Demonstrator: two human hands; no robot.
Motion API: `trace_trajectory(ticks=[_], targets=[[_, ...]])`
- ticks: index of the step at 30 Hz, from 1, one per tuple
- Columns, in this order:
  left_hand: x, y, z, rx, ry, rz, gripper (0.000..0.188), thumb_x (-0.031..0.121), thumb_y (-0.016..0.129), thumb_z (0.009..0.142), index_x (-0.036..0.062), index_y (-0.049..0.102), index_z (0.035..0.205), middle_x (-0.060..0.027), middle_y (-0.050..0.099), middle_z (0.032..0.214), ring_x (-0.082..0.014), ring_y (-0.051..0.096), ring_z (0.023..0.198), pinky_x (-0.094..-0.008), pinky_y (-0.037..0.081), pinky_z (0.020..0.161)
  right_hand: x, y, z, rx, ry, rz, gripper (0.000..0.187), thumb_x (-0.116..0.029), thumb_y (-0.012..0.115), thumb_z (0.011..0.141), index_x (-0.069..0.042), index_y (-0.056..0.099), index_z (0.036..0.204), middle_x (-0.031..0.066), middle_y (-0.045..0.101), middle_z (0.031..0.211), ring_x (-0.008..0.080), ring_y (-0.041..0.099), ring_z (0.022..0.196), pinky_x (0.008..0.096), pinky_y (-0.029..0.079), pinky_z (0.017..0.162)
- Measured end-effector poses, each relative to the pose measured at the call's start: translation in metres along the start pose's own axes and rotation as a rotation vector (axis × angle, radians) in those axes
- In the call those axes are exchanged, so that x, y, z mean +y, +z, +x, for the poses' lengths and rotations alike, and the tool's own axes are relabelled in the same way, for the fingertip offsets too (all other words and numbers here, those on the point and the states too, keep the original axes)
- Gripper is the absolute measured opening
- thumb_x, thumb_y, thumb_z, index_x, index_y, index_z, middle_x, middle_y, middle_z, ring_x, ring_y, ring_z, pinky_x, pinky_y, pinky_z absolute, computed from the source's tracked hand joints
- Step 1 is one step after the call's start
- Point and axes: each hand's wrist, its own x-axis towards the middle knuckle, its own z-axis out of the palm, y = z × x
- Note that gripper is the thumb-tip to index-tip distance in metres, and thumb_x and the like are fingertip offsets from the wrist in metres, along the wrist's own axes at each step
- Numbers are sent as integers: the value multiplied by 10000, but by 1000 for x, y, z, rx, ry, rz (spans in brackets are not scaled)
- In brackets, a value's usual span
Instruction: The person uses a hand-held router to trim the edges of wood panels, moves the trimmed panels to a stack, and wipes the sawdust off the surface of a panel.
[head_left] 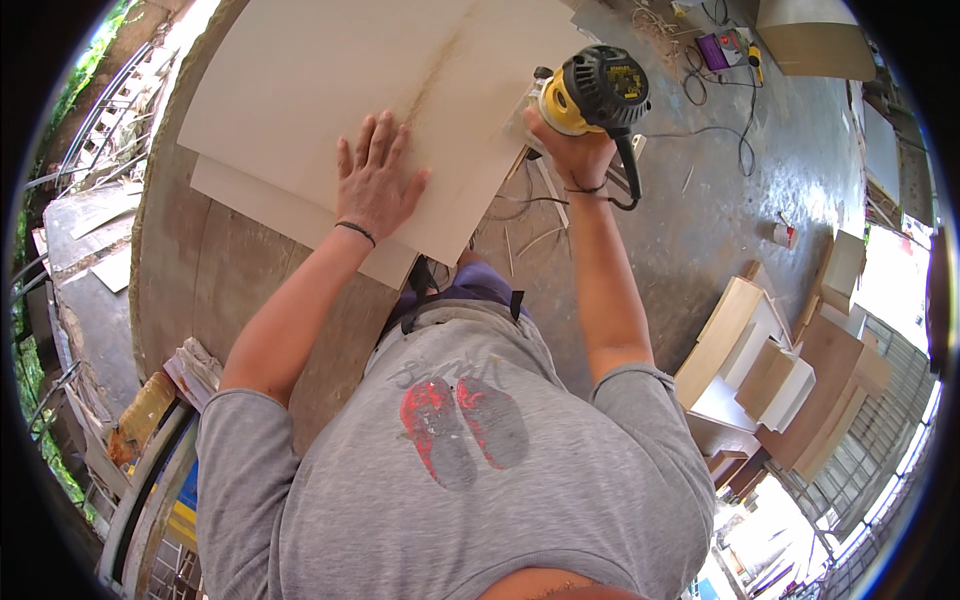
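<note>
My left hand lies flat on a pale board, its fingers spread and pointing away from me. My right hand is wrapped round the lower body of a yellow and black trim router at the board's right edge. The router's base meets that edge; the bit is hidden. A black power cord loops down from the tool's top past my right wrist. A streak of brown dust runs across the board. Under it, a second pale board juts out toward me.
Both boards rest on a worn wooden worktable. To the right, a grey floor holds cable, wood scraps, a purple box and a small can. Wooden cabinet parts stand at the lower right. Stacked scrap lies left.
</note>
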Motion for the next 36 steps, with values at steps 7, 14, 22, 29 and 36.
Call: trace_trajectory(ticks=[7, 14, 22, 29, 36], targets=[[-2, 0, -2, 4, 15, -20, 669, 440, 511, 905, 122, 337, 1468, -79, 200, 1575, -263, 127, 1466, -517, 62, 1167, 25, -8, 35, 22, -55, -51, 438, -201, 864, 631, -51, 651, 983, 23, 692, 901, 132, 660, 802, 289, 538, 768], [-3, -2, -4, 22, 29, -34, 660, 421, 529, 896, 111, 362, 1455, -84, 216, 1570, -267, 145, 1463, -511, 68, 1163, 50, -17, 73, 66, -83, -90, 468, -234, 873, 607, -41, 657, 974, 39, 696, 889, 155, 671, 801, 303, 538, 767], [-3, -4, -5, 12, 20, -49, 655, 389, 560, 881, 99, 384, 1441, -92, 237, 1563, -272, 157, 1461, -508, 69, 1164, 80, -25, 112, 79, -103, -109, 482, -246, 872, 613, -27, 653, 982, 61, 698, 895, 177, 679, 802, 313, 541, 761], [-3, -7, -4, 3, 30, -58, 656, 426, 539, 891, 85, 393, 1433, -97, 224, 1564, -279, 141, 1462, -512, 50, 1167, 111, -34, 136, 54, -47, -112, 624, -328, 885, 585, -29, 608, 1057, 99, 677, 974, 229, 663, 883, 357, 533, 787], [-7, -4, -7, 20, 35, -62, 684, 416, 571, 866, 86, 382, 1434, -100, 231, 1563, -294, 152, 1459, -517, 61, 1161, 118, -45, 159, 122, -45, -82, 627, -328, 890, 583, -30, 607, 1057, 94, 675, 978, 217, 661, 883, 349, 533, 790]])
